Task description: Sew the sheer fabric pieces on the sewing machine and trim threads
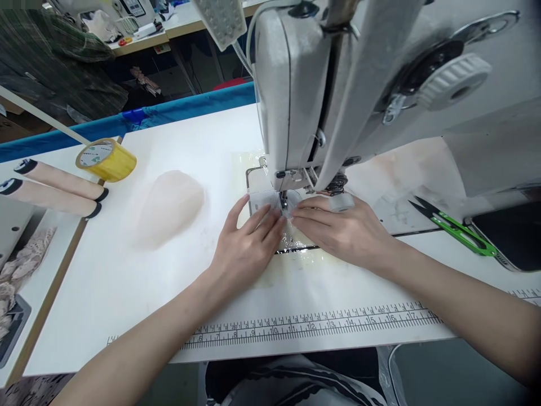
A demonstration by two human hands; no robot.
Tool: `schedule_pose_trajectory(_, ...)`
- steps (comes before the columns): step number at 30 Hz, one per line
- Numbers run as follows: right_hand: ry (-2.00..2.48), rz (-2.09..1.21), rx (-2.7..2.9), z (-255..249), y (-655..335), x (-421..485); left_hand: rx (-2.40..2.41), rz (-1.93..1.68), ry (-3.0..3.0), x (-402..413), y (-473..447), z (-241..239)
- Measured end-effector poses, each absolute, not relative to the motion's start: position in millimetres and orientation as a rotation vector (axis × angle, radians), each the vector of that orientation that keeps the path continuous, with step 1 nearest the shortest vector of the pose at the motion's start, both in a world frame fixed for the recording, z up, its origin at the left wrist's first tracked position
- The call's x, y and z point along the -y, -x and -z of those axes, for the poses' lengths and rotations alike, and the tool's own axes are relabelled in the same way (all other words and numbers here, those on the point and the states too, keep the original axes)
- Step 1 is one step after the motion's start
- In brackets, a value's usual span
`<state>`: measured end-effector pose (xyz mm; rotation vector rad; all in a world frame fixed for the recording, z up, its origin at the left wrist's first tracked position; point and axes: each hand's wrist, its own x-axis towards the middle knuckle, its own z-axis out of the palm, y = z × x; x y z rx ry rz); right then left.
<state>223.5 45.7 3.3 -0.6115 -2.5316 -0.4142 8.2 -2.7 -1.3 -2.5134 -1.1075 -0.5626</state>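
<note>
My left hand point(251, 237) lies palm down on the machine bed, fingers stretched and the thumb apart. Its fingertips press a thin whitish sheer fabric point(265, 198) just left of the presser foot point(284, 200). From the other side comes my right hand point(344, 231), fingers drawn together at the fabric's edge close to the foot. A white band point(341, 202) wraps one of its fingers. The underside of the right fingers is hidden. Above both hands stands the grey-white head of the sewing machine point(274, 101).
A sheer beige fabric piece point(173, 208) lies left on the white table point(169, 299). Farther left are yellow tape point(120, 160) and two beige rolls point(54, 194). Green thread snips point(460, 228) and a dark phone point(511, 234) lie right. Another person's sleeve point(54, 51) shows behind.
</note>
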Motion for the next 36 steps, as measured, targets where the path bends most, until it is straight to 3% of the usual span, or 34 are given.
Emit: schedule_pose_trajectory(36, 0.735, 0.452, 2.578, -5.1, -222.1, -49.4, 1.162, 0.629, 2.533, -9.3, -8.1, 4.5)
